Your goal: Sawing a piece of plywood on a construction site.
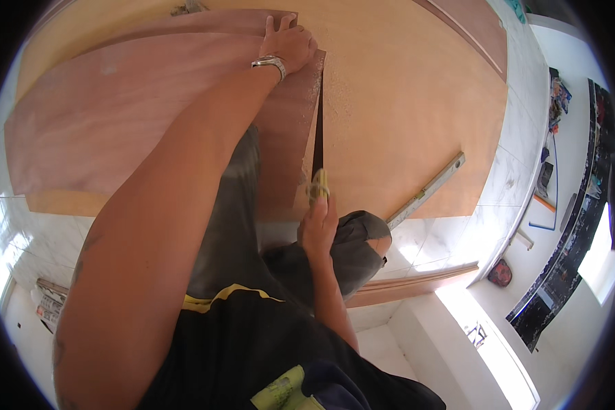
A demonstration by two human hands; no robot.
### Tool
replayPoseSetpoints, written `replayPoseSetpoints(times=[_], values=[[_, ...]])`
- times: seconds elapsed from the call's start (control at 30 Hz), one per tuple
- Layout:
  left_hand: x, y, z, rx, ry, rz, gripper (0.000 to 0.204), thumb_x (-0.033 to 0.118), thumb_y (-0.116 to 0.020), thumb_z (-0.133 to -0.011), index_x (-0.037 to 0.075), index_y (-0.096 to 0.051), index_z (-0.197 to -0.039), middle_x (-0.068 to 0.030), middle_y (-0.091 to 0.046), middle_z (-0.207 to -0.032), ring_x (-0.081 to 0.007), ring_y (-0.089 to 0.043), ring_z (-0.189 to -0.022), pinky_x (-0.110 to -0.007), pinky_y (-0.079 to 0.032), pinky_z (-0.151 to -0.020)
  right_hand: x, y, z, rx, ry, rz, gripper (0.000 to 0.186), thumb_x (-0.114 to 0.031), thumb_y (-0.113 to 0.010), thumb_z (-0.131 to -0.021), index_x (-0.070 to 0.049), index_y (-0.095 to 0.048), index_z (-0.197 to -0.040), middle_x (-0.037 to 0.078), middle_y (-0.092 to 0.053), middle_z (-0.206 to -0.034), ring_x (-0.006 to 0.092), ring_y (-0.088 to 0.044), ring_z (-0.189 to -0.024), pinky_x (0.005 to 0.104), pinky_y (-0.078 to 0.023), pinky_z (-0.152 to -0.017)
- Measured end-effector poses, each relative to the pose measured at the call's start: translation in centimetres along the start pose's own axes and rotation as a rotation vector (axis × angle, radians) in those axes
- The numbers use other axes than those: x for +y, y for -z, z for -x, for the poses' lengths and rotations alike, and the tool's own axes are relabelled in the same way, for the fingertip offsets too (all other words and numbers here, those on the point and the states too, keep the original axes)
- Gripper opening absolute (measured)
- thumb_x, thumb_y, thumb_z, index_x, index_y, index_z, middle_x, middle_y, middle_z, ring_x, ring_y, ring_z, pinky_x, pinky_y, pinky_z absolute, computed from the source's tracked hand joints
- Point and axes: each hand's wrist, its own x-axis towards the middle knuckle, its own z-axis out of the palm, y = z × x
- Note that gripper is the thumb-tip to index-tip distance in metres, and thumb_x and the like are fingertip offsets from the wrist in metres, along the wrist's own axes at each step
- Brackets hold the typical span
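My right hand is closed round the yellowish handle of a handsaw. Its dark, tapering blade points away from me, along the right edge of a reddish-brown plywood sheet. Pale sawdust is scattered along that edge. Past the tip of the saw, my left hand presses on the sheet near its far right corner, fingers spread and a metal watch on the wrist. Beneath lies a larger, lighter yellow-brown plywood sheet. My legs are on and beside the sheets, and my left forearm hides part of the reddish one.
A metal spirit level lies slantwise on the lighter sheet, right of my knee. White marble-look tiles surround the sheets. Reddish boards lie at the lower right. A dark, paint-spotted plank and assorted items are along the right side.
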Motion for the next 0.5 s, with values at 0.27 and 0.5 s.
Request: replayPoseSetpoints(times=[0.27, 0.5], values=[[0.6, -0.8, -0.2, 0.011, -0.014, -0.016, 0.041, 0.038, -0.040, -0.100, 0.014, -0.073, -0.107, -0.0027, -0.068, -0.124, -0.0278, -0.038, -0.142, -0.064, -0.021, -0.118, -3.9, -5.7, -19.5, 0.122, 0.252, 0.027, 0.046, -0.037, -0.045, -0.104, 0.007, -0.057, -0.099, 0.029, -0.062, -0.089, 0.0416, -0.059, -0.083, 0.0479, -0.046, -0.076], [0.1, -1.5, -0.6, 0.015, -0.030, -0.033, 0.043, 0.038, -0.040, -0.099, 0.013, -0.073, -0.107, -0.0038, -0.068, -0.126, -0.0306, -0.037, -0.143, -0.064, -0.021, -0.117, -1.4, -1.5, -6.4, -0.043, 0.105, -0.057, 0.041, -0.035, -0.042, -0.107, 0.002, -0.052, -0.120, 0.027, -0.062, -0.097, 0.0439, -0.062, -0.085, 0.0489, -0.048, -0.081]])
